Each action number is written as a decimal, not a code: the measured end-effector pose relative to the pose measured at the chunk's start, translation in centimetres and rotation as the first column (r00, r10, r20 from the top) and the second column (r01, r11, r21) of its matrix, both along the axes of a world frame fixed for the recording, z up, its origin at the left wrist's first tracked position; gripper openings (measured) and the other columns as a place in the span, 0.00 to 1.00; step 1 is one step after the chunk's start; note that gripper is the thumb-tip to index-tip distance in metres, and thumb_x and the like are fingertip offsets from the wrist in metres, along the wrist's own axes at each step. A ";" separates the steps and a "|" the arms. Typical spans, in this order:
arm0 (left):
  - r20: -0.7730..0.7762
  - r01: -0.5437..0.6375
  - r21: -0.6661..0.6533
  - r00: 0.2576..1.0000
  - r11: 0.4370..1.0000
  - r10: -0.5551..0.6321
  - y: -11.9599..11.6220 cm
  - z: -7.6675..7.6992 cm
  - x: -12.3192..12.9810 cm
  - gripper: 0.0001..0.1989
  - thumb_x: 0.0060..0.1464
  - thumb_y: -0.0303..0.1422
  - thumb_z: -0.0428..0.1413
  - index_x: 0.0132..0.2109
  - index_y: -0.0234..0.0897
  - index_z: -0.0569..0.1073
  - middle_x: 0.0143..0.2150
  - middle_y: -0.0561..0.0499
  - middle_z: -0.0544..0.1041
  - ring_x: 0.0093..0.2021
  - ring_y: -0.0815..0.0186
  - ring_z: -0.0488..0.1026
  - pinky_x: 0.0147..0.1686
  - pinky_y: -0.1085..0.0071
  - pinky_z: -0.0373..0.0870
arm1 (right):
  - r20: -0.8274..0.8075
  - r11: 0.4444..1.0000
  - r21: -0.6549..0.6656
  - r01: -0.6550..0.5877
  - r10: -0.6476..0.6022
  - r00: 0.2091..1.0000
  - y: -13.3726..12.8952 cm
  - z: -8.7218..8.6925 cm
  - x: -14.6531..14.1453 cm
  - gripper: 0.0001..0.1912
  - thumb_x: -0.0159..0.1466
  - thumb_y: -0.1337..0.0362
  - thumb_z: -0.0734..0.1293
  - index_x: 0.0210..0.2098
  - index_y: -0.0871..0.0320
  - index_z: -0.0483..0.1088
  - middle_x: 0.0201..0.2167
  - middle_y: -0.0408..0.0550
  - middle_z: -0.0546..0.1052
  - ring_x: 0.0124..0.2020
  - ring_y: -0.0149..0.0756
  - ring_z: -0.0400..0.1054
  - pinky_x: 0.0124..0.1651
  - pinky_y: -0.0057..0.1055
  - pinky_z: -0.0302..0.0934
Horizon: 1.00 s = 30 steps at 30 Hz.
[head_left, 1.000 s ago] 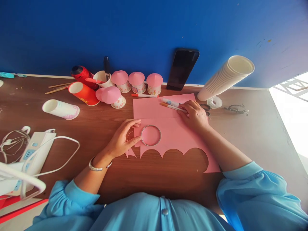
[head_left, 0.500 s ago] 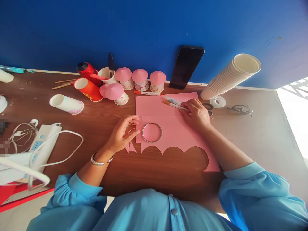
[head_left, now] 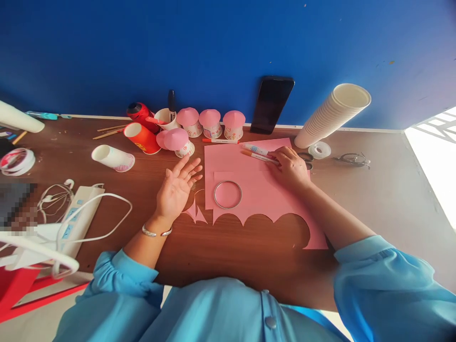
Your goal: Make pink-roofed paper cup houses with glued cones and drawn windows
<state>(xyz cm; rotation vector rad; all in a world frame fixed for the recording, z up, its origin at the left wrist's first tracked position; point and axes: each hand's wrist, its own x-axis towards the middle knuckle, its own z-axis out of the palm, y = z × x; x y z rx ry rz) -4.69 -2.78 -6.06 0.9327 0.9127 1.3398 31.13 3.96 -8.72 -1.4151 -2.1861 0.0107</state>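
My left hand [head_left: 177, 189] is raised palm up over the table, fingers spread, holding nothing. Close by lie thin pink paper scraps [head_left: 196, 212]. My right hand [head_left: 289, 166] rests on the pink paper [head_left: 245, 164], its fingers closed over the end of an orange marker [head_left: 257, 156]. A clear tube-like pen with a blue label [head_left: 254, 149] lies alongside, its end also at the fingertips. On a second pink sheet [head_left: 263, 199], with scalloped cut-outs along its near edge, sits a thin round ring [head_left: 228, 194]. Dark scissor handles [head_left: 307, 160] show partly beside my right hand.
Several small cups with pink cone roofs [head_left: 187, 116] stand at the back, near a red marker [head_left: 221, 141]. A phone [head_left: 272, 104] leans on the blue wall. Right: stacked paper cups [head_left: 331, 114], tape [head_left: 319, 150], glasses [head_left: 352, 159]. Left: a white cup [head_left: 113, 158], power strip [head_left: 80, 218].
My left hand has turned palm up, spread its fingers and moved away from the ring. My right hand stays at the marker. The view has shifted slightly left.
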 end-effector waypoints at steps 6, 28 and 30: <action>-0.028 -0.091 0.012 0.995 0.996 0.091 0.1 -0.4 -0.1 0.24 0.62 0.53 0.58 0.57 0.47 0.81 0.61 0.45 0.80 0.55 0.61 0.78 0.51 0.65 0.77 | -0.003 1.000 0.017 -0.006 0.007 1.000 0.1 -0.2 0.1 0.12 0.70 0.61 0.64 0.47 0.56 0.79 0.42 0.55 0.80 0.44 0.49 0.73 0.42 0.41 0.69; -0.340 -0.209 0.004 0.919 0.978 0.198 -0.4 -0.8 1.2 0.11 0.56 0.38 0.68 0.46 0.41 0.82 0.44 0.50 0.82 0.39 0.69 0.77 0.46 0.70 0.75 | 0.006 0.988 0.062 -0.139 0.139 0.990 -0.9 0.1 1.3 0.15 0.71 0.62 0.65 0.55 0.58 0.76 0.47 0.57 0.82 0.45 0.51 0.75 0.48 0.46 0.73; -0.365 -0.200 0.012 0.911 0.980 0.190 -0.4 -0.9 1.2 0.11 0.57 0.37 0.68 0.46 0.41 0.82 0.44 0.50 0.82 0.39 0.68 0.77 0.46 0.70 0.75 | 0.004 0.986 0.060 -0.154 0.154 0.988 -1.1 0.1 1.3 0.16 0.72 0.62 0.65 0.56 0.58 0.76 0.48 0.57 0.82 0.45 0.50 0.75 0.49 0.46 0.73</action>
